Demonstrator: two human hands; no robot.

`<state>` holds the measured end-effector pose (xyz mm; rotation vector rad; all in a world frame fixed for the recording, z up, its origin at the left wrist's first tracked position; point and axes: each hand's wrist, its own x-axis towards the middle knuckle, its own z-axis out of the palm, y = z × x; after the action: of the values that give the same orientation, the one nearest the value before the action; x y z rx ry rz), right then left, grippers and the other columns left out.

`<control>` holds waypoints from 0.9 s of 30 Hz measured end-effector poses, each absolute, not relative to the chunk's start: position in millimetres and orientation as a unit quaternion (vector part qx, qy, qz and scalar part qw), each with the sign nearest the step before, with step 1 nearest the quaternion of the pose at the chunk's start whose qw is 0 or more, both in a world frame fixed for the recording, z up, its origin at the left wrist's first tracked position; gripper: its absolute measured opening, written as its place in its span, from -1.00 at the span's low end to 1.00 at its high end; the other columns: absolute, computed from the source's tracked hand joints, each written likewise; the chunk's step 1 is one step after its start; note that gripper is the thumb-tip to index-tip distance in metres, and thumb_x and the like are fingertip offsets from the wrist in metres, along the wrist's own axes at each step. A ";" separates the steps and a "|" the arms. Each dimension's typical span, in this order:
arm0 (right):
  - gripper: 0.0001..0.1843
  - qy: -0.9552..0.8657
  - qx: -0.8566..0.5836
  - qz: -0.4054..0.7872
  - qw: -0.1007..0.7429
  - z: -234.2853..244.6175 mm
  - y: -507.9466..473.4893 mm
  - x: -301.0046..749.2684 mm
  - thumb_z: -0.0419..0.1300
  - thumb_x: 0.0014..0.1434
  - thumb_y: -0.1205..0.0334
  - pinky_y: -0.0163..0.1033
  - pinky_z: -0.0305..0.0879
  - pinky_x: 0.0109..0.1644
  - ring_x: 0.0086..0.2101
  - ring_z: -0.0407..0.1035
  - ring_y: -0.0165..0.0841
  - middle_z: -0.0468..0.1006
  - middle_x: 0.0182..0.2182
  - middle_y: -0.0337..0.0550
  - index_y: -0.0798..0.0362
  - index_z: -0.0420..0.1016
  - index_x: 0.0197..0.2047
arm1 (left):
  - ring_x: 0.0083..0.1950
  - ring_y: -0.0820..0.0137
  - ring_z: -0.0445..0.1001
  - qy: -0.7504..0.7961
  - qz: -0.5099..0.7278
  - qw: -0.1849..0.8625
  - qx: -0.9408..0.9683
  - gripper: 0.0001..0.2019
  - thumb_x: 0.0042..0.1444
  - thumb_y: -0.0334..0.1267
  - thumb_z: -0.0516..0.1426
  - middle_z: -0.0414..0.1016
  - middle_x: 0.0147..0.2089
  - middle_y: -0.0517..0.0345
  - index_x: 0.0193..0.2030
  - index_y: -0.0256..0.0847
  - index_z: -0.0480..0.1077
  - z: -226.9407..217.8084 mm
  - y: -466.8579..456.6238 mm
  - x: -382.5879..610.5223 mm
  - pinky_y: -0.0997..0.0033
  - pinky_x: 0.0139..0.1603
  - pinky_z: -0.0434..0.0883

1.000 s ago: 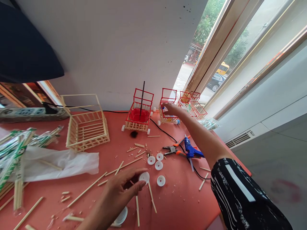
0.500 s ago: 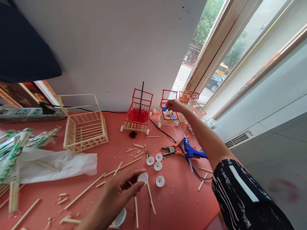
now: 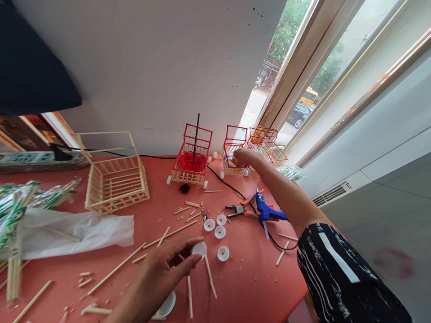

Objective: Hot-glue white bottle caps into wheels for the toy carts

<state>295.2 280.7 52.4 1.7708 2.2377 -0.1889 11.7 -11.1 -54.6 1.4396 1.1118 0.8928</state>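
My left hand point(image 3: 168, 264) holds a white bottle cap point(image 3: 199, 250) between thumb and fingers, just above the table. Beside it on the table lie several white caps, one of them point(image 3: 223, 253) to its right and a larger one point(image 3: 167, 304) partly under the wrist. My right hand point(image 3: 245, 157) reaches into a small stick cart point(image 3: 235, 170) with a red upper frame and white wheels. Blue, white and orange caps lie inside that cart. The right fingers are curled down among them, and what they hold, if anything, is hidden.
Left of it stands a cart with a red bowl point(image 3: 191, 162) and a dark upright stick. Farther left is a plain stick basket point(image 3: 117, 184). Pliers point(image 3: 240, 208) and a blue glue gun point(image 3: 266, 208) with its cord lie at right. Loose sticks and wrapped chopsticks point(image 3: 20, 211) are scattered about.
My right hand has dipped lower into the cart, and the blue cap by its fingers is now mostly hidden. My left hand keeps its cap in place; the view has shifted slightly.
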 end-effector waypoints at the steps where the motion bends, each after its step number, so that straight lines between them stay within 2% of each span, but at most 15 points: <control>1: -0.77 0.767 0.624 -0.058 0.138 51.0 281.0 293.1 0.52 0.10 0.37 -0.11 0.56 -0.04 -0.07 0.64 -0.02 0.74 -0.17 0.12 0.17 0.68 -0.16 | -0.36 0.29 0.62 0.459 0.372 0.531 0.608 -0.64 0.16 0.09 0.29 0.65 -0.33 0.16 -0.02 -0.05 0.69 -55.2 -10.6 11.0 0.42 -0.34 0.59; 3: -0.82 0.753 0.642 -0.061 0.132 51.4 281.6 290.7 0.51 0.06 0.40 -0.21 0.55 -0.11 -0.14 0.69 -0.04 0.77 -0.30 0.08 0.13 0.70 -0.23 | -0.37 0.29 0.63 0.450 0.368 0.530 0.617 -0.64 0.17 0.07 0.28 0.66 -0.34 0.16 -0.01 -0.04 0.69 -57.6 -9.0 9.4 0.42 -0.35 0.59; 6: -0.90 0.744 0.654 -0.092 0.100 57.7 282.6 292.0 0.43 0.23 0.29 -0.28 0.54 -0.25 -0.33 0.71 -0.16 0.77 -0.41 -0.03 0.10 0.70 -0.17 | -0.36 0.30 0.64 0.447 0.365 0.523 0.627 -0.65 0.19 0.05 0.29 0.66 -0.35 0.17 0.01 -0.04 0.68 -61.4 -7.0 7.5 0.44 -0.35 0.58; 11: -0.66 0.740 0.660 -0.123 0.040 70.0 284.0 301.0 0.32 0.42 0.11 -0.38 0.50 -0.37 -0.47 0.68 -0.33 0.79 -0.26 -0.09 0.01 0.53 0.20 | -0.38 0.32 0.63 0.444 0.368 0.531 0.621 -0.64 0.19 0.08 0.29 0.66 -0.34 0.17 0.01 -0.05 0.68 -62.9 -7.4 7.0 0.44 -0.36 0.58; 13: -0.68 0.741 0.659 -0.120 0.042 74.6 282.8 304.3 0.24 0.48 0.15 -0.41 0.48 -0.36 -0.46 0.68 -0.38 0.79 -0.19 -0.10 -0.01 0.49 0.24 | -0.38 0.31 0.62 0.446 0.370 0.530 0.619 -0.64 0.19 0.08 0.29 0.66 -0.34 0.17 0.00 -0.06 0.69 -62.8 -7.7 7.3 0.44 -0.36 0.58; 14: -0.72 0.741 0.659 -0.114 0.051 76.5 281.7 305.5 0.23 0.48 0.18 -0.41 0.48 -0.34 -0.42 0.69 -0.39 0.78 -0.18 -0.09 0.01 0.53 0.20 | -0.38 0.31 0.62 0.447 0.370 0.530 0.618 -0.63 0.18 0.09 0.29 0.66 -0.34 0.16 0.00 -0.06 0.69 -63.0 -7.7 7.5 0.43 -0.37 0.59; 16: -0.81 0.738 0.661 -0.102 0.089 78.7 279.0 306.4 0.30 0.42 0.20 -0.38 0.50 -0.26 -0.34 0.70 -0.33 0.78 -0.22 -0.05 0.10 0.65 0.00 | -0.38 0.30 0.62 0.447 0.369 0.534 0.616 -0.63 0.18 0.09 0.29 0.65 -0.34 0.16 0.00 -0.06 0.69 -64.3 -7.4 7.8 0.43 -0.37 0.59; 18: -0.80 0.729 0.663 -0.094 0.140 76.8 276.7 304.2 0.38 0.34 0.17 -0.26 0.54 -0.15 -0.25 0.69 -0.23 0.76 -0.22 0.00 0.15 0.69 -0.13 | -0.38 0.30 0.63 0.445 0.364 0.542 0.613 -0.62 0.19 0.09 0.29 0.66 -0.32 0.16 0.01 -0.05 0.69 -66.3 -7.0 7.8 0.42 -0.37 0.60; 19: -0.78 0.723 0.664 -0.092 0.164 74.2 275.9 301.8 0.38 0.35 0.14 -0.19 0.56 -0.10 -0.20 0.67 -0.20 0.74 -0.15 0.01 0.15 0.68 -0.09 | -0.37 0.30 0.63 0.445 0.360 0.546 0.612 -0.62 0.19 0.08 0.29 0.66 -0.32 0.16 0.02 -0.05 0.68 -67.2 -6.9 7.6 0.42 -0.37 0.61; 21: -0.69 0.713 0.667 -0.082 0.200 67.3 275.6 295.0 0.27 0.45 0.11 0.00 0.58 0.05 -0.03 0.57 -0.20 0.60 0.10 -0.01 0.07 0.55 0.15 | -0.37 0.30 0.63 0.445 0.358 0.546 0.612 -0.63 0.19 0.08 0.29 0.66 -0.32 0.17 0.03 -0.05 0.68 -68.5 -7.0 7.2 0.42 -0.37 0.61; 22: -0.75 0.713 0.668 -0.069 0.202 64.1 275.9 291.3 0.39 0.33 0.18 -0.04 0.58 0.00 -0.05 0.60 -0.10 0.69 -0.02 0.05 0.12 0.66 0.02 | -0.38 0.30 0.63 0.446 0.359 0.544 0.613 -0.63 0.19 0.07 0.29 0.66 -0.33 0.17 0.03 -0.05 0.68 -68.7 -7.2 6.9 0.42 -0.36 0.60; 24: -0.86 0.716 0.665 -0.052 0.206 60.6 276.3 285.6 0.52 0.11 0.33 -0.11 0.55 -0.06 -0.09 0.64 -0.01 0.73 -0.26 0.08 0.17 0.74 -0.25 | -0.38 0.31 0.63 0.447 0.361 0.538 0.617 -0.63 0.20 0.07 0.29 0.66 -0.34 0.17 0.03 -0.05 0.68 -68.7 -7.6 6.5 0.42 -0.35 0.60; 25: -0.88 0.719 0.661 -0.053 0.208 61.2 276.2 284.5 0.53 0.09 0.36 -0.11 0.54 -0.05 -0.08 0.64 -0.01 0.73 -0.27 0.09 0.17 0.73 -0.27 | -0.38 0.30 0.63 0.447 0.362 0.535 0.619 -0.63 0.20 0.07 0.29 0.66 -0.35 0.17 0.03 -0.05 0.68 -68.6 -7.6 6.4 0.43 -0.35 0.60; 27: -0.81 0.728 0.651 -0.067 0.202 67.2 275.0 286.5 0.45 0.24 0.27 -0.07 0.55 0.02 -0.06 0.61 -0.08 0.71 -0.11 0.07 0.16 0.70 -0.09 | -0.38 0.30 0.64 0.449 0.362 0.532 0.620 -0.63 0.19 0.08 0.29 0.67 -0.34 0.16 0.02 -0.05 0.68 -68.5 -7.3 6.5 0.43 -0.36 0.59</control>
<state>286.5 275.0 67.2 1.8188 2.0345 -0.1872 6.5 -7.3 -68.5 1.4800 1.0705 0.8629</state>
